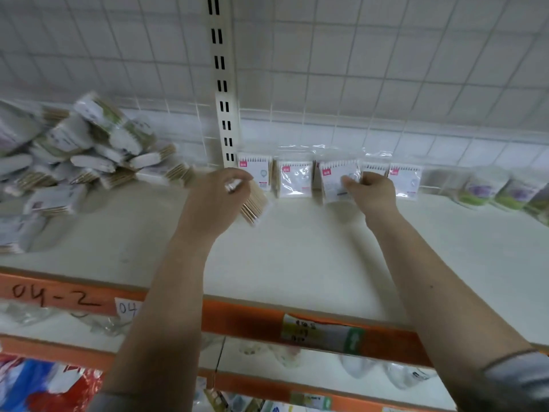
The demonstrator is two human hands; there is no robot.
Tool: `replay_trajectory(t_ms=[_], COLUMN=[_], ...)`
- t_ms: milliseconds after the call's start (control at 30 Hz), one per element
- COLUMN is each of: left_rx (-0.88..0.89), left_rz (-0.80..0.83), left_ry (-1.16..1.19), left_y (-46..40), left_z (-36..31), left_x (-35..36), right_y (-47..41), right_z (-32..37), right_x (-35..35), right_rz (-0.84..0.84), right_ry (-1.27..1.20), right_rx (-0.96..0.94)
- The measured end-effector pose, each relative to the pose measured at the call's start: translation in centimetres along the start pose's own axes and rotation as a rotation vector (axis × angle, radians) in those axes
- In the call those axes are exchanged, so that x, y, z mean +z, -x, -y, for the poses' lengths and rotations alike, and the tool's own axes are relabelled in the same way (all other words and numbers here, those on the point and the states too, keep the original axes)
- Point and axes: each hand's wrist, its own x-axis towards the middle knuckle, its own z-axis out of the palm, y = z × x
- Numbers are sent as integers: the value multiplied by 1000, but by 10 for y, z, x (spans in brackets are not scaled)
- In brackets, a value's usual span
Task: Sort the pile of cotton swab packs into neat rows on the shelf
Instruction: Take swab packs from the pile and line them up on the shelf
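A jumbled pile of cotton swab packs [80, 156] lies at the left of the white shelf [297, 263]. Along the back wall stands a row of upright packs [295, 178] with pink labels. My left hand [217, 200] grips a pack of wooden-stick swabs [254, 203] just in front of the row's left end. My right hand [371, 191] pinches an upright pack [337, 181] in the row, which leans slightly forward.
Purple and green pouches [502, 188] stand at the far right of the shelf. A slotted upright post [224, 84] rises behind the row. The orange shelf edge [252, 316] bears labels, and a lower shelf holds other goods [44, 385].
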Motion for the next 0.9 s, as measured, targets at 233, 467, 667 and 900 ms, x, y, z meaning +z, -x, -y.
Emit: replay_trajectory(t_ms=[233, 467, 667, 900], left_rx=[38, 26, -24, 60], left_rz=[23, 64, 78, 129], left_ry=[-39, -30, -57, -373], left_y=[-6, -11, -22, -25], left_z=[6, 8, 9, -15], left_x=[-6, -16, -12, -2], right_y=[-19, -7, 27, 80], right_z=[-7, -12, 19, 22], right_x=[21, 25, 23, 39], right_rz=[-86, -168, -75, 487], right_ry=[136, 132, 346, 353], right_rx=[-55, -114, -455, -433])
